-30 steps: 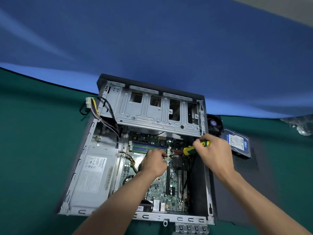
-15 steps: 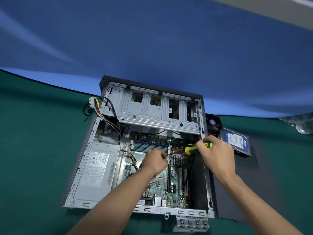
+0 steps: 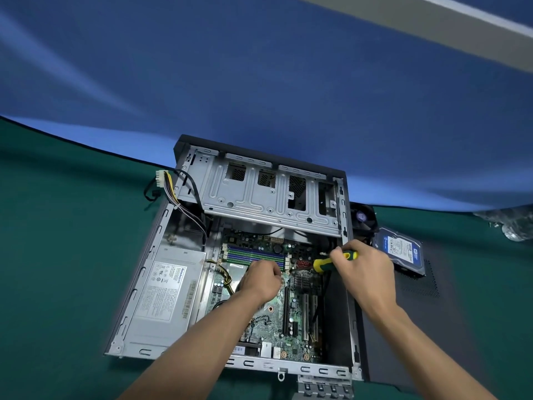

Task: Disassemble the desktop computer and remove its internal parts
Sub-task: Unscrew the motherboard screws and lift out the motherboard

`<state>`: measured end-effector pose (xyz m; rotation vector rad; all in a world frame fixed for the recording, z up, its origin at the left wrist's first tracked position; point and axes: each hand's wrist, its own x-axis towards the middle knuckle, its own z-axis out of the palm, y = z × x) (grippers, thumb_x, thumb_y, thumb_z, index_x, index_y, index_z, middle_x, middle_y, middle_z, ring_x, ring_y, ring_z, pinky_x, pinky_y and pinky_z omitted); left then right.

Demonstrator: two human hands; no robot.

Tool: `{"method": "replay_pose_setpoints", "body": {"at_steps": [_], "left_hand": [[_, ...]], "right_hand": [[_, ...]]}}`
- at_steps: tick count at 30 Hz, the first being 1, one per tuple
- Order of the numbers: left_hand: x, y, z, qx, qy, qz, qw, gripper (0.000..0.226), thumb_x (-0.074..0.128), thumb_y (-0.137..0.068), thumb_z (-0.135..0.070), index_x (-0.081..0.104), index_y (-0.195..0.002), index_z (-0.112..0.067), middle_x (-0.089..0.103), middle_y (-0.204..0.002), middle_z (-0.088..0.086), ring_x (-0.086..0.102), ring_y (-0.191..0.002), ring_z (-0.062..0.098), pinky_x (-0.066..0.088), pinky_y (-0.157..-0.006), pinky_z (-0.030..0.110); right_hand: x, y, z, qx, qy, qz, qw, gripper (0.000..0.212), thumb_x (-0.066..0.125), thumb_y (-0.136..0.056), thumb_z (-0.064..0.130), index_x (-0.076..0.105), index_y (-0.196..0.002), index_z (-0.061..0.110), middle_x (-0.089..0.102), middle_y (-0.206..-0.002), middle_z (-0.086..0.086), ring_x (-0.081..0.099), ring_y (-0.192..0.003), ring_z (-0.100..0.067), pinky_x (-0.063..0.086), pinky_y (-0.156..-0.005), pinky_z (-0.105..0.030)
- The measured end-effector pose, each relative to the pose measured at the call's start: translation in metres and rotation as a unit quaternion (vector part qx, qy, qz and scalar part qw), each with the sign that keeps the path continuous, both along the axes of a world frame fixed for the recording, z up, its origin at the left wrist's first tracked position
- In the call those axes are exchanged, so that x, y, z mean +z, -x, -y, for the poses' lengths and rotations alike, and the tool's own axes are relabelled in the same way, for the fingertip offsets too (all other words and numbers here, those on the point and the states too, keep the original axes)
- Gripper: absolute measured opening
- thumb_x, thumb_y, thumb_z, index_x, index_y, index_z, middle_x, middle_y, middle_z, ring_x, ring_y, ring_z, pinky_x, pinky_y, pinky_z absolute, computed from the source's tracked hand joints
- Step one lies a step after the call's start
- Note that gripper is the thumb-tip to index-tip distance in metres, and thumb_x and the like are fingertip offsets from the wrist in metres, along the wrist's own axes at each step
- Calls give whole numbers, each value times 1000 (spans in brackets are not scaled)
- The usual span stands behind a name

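1. Head view: the PSU [image 3: 164, 287] sits in the left bay of the open case [image 3: 138, 284], which lies on the green cloth [image 3: 57, 255].
2. Left hand [image 3: 261, 281] rests curled over the motherboard [image 3: 277, 319], just below the RAM slots [image 3: 253, 255]; whether it pinches anything, I cannot tell.
3. Right hand [image 3: 364, 269] grips the screwdriver [image 3: 334, 259] by its handle, tip aimed left at the board beside the heatsink [image 3: 302, 280].
4. A hard drive [image 3: 401, 251] lies outside the case, just right of that hand.
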<state>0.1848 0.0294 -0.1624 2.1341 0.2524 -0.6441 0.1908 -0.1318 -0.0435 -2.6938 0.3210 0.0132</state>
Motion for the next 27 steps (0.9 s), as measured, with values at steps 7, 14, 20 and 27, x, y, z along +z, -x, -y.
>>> {"method": "replay_pose_setpoints", "body": {"at_steps": [7, 14, 20, 27], "left_hand": [[-1, -1, -1, -10, -3, 0, 1000, 20, 51, -90, -8, 68, -95, -17, 64, -110, 4, 57, -102, 22, 52, -87, 40], [-1, -2, -2, -15, -7, 0, 1000, 20, 50, -90, -8, 67, -92, -17, 63, -110, 4, 55, -104, 23, 50, -88, 41], [-2, -2, -1, -15, -3, -3, 1000, 20, 50, -91, -7, 67, -93, -17, 64, -108, 4, 54, -106, 23, 50, -89, 42], [-3, -4, 0, -30, -32, -1, 999, 21, 49, -89, -10, 66, -90, -21, 63, -109, 3, 50, -112, 22, 48, -91, 39]], "right_hand": [[1, 0, -1, 3, -2, 7, 1000, 12, 60, -81, 32, 59, -71, 25, 50, -48, 6, 44, -46, -11, 27, -44, -26], [2, -1, -4, 9, 4, 1, 1000, 13, 59, -81, 33, 60, -73, 24, 52, -51, 3, 44, -48, -12, 27, -44, -26], [5, -4, -6, 5, 22, -12, 1000, 16, 57, -82, 33, 63, -76, 20, 50, -45, 7, 45, -44, -9, 26, -43, -25], [25, -29, -30, 36, 135, -126, 982, 37, 45, -89, 42, 51, -70, 11, 53, -63, -2, 50, -58, -22, 35, -55, -28]]}}
